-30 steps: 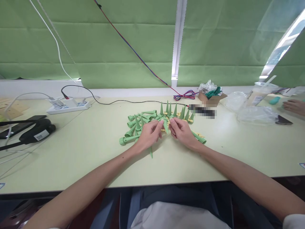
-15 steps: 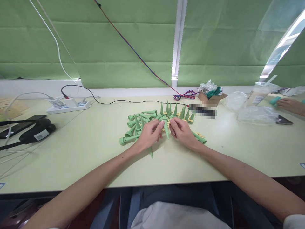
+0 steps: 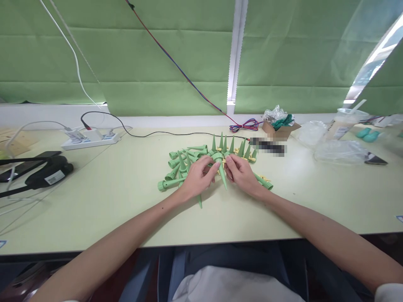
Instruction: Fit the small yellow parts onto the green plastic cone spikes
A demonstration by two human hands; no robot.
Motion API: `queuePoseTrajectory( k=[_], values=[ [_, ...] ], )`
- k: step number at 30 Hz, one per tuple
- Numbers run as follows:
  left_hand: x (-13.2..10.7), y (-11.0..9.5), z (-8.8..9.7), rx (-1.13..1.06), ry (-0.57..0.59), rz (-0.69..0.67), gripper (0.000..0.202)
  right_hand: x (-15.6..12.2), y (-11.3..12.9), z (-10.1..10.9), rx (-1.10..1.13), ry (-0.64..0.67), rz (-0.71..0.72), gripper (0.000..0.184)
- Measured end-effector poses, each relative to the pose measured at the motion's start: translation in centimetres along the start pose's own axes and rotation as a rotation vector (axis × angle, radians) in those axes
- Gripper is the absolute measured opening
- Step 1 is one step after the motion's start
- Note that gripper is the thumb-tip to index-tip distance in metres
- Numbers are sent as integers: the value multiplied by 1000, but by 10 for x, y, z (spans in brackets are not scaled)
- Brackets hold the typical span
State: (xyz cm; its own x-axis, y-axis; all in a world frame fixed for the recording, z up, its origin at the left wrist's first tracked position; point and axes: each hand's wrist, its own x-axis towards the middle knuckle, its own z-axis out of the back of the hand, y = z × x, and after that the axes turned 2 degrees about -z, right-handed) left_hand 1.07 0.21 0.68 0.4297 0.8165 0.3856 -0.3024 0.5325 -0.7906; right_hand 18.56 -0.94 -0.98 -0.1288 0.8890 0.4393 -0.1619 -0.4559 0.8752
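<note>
Pale tabletop (image 3: 110, 201); left hand (image 3: 197, 178) and right hand (image 3: 241, 174) pinch 1 green plastic cone (image 3: 223, 176)

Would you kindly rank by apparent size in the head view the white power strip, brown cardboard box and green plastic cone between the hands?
1. White power strip, longest.
2. Brown cardboard box.
3. Green plastic cone, smallest though nearest, held by left hand and right hand.

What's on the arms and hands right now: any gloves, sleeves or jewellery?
No gloves, rings or watch on the left hand or the right hand. The forearms are uncovered; a white sleeve shows high on the right arm.
</note>
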Motion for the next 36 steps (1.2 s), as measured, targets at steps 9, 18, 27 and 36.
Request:
queuePoseTrajectory(
  k=[9, 18, 27, 36],
  values=[
    [0, 1, 0, 15, -6, -1, 39, 1, 0, 1, 11, -9, -27, 45],
    [0, 2, -1, 132, -52, -68, 33, 1, -1, 1, 95, 6, -67, 47],
    [-2, 7, -1, 163, -55, -165, 32, 1, 1, 1, 91, -5, -79, 52],
    [-3, 8, -2, 169, -74, -215, 26, 2, 4, 2, 47, -1, -78, 57]
  ],
)
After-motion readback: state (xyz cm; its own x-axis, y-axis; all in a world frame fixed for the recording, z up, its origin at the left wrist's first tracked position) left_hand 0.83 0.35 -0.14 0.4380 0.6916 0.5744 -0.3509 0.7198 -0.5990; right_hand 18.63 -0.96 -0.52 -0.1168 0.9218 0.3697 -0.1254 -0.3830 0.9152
